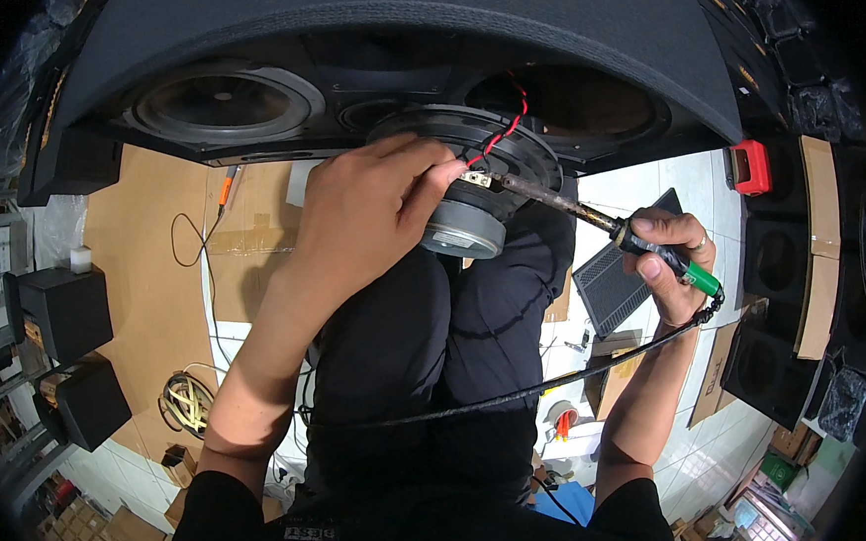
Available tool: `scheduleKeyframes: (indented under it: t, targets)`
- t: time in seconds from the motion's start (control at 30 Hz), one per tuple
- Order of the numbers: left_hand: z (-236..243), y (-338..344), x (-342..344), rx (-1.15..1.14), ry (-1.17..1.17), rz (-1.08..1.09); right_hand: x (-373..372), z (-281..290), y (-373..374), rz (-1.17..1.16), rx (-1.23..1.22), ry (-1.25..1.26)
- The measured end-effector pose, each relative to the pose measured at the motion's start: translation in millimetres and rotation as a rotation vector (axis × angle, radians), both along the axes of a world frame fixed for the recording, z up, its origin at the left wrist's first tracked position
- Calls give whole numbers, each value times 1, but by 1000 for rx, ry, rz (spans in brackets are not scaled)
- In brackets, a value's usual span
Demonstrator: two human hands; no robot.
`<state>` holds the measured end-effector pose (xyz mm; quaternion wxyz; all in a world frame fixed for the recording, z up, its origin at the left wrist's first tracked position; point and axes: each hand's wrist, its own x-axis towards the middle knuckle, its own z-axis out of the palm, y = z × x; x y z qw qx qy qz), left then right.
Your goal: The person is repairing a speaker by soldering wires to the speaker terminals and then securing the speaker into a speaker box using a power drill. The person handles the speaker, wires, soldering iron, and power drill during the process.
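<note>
Holding a round black loudspeaker driver with a grey metal magnet [468, 194] on the lap, the left hand [370, 215] closes its grip over the driver's near rim, with fingertips pinched at the small metal terminal tab [477, 179] where a twisted red and black wire pair [504, 127] comes down from above. The right hand [672, 261] wraps its grip tightly around the black and green handle of a soldering iron with a long, dark, scorched shaft [588, 211].

The iron's long axis runs from the right hand up and to the left, and its tip meets the terminal tab just beside the left fingertips. So the joint lies up-left of the right hand and directly at the left one; the left hand is by far the nearer. The iron's black braided cord [520, 394] droops from the handle across the black-trousered thighs.

Room is tight above: the large black carpeted speaker cabinet [438, 32] overhangs the driver, its empty round opening [562, 104] just behind the wires and a mounted woofer [225, 105] to the left. Below and to the right there is free space over the tiled floor [686, 186], where a black mesh grille [617, 279] lies near the right hand.
</note>
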<state>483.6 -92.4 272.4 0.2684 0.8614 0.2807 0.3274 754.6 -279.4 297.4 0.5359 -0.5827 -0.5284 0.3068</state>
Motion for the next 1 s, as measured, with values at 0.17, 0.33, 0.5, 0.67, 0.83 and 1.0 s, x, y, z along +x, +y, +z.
scheduleKeyframes:
  t: [0.17, 0.33, 0.5, 0.67, 0.83, 1.0]
  targets:
    - [8, -1, -7, -66, 77, -19, 0, -3, 2, 2, 47, -24]
    - [-4, -4, -9, -247, -12, -4, 1, -2, 1, 24, 47, -4]
    - [-6, -3, -12, -277, -14, 3, 2, -3, -1, 28, 25, -47]
    - [-9, -1, -12, -246, -38, 5, -8, -1, -2, 2, 12, -32]
    - [-7, 2, -13, -241, -52, -19, -15, 2, 6, 31, 14, -23]
    - [-7, 3, -12, -251, -59, -19, -12, -8, 9, 30, 17, -135]
